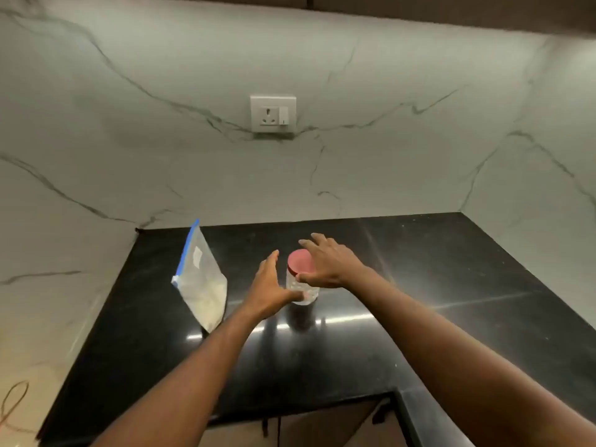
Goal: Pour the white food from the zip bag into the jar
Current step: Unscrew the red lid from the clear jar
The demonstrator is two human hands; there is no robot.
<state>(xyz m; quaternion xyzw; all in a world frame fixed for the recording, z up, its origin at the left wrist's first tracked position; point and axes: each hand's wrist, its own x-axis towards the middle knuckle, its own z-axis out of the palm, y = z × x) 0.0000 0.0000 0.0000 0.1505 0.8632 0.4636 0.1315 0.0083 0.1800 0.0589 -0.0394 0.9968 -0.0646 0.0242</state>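
A clear jar (301, 290) with a red lid (299, 261) stands upright in the middle of the black counter (451, 269). My right hand (329, 262) is spread over the lid's right side, thumb at the lid's edge, fingers apart. My left hand (269, 285) is open beside the jar's left wall, thumb near its lower body. A zip bag (201, 285) with a blue seal strip stands propped to the left, white food settled in its lower half.
Marble walls close the counter at the back, left and right. A wall socket (273, 113) sits above the jar. The counter's front edge (290, 408) runs below my forearms, with a cabinet gap beneath.
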